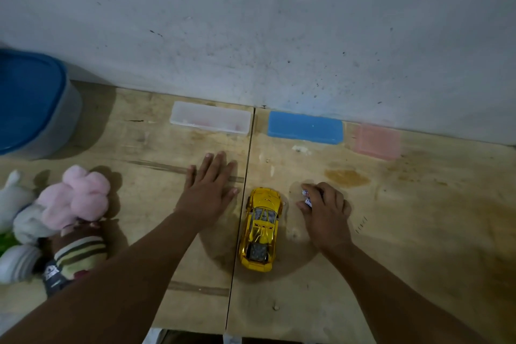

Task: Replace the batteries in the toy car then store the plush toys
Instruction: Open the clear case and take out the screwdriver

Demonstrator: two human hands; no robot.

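I am looking down on the table (pixel 391 232), a pale wooden top with a seam running down its middle; at its far left a big tub with a blue lid (pixel 30 100) is standing near the wall, and I am taking it for the likely store for the toys; the lid looks shut, so it will want lifting first. The plush toys (pixel 61 220) are lying in a heap at the left edge, a pink one on top of white and striped ones; I am judging them soft, light and squashy, so a loose grab round the body of each should do, with no fear of breaking anything. Along the wall a clear tray (pixel 209 117), a blue case (pixel 304 127) and a pink case (pixel 377 141) are sitting in a row. The toy car (pixel 261 229) is resting on its wheels just right of the seam, between my two hands; its gold shell looks glossy, hard and slippery, so I am planning to take it by the flanks and turn it over. My left hand (pixel 208 187) is lying flat and open beside it; my right hand (pixel 326 211) is curling round the batteries (pixel 306 198), small, smooth and prone to roll.
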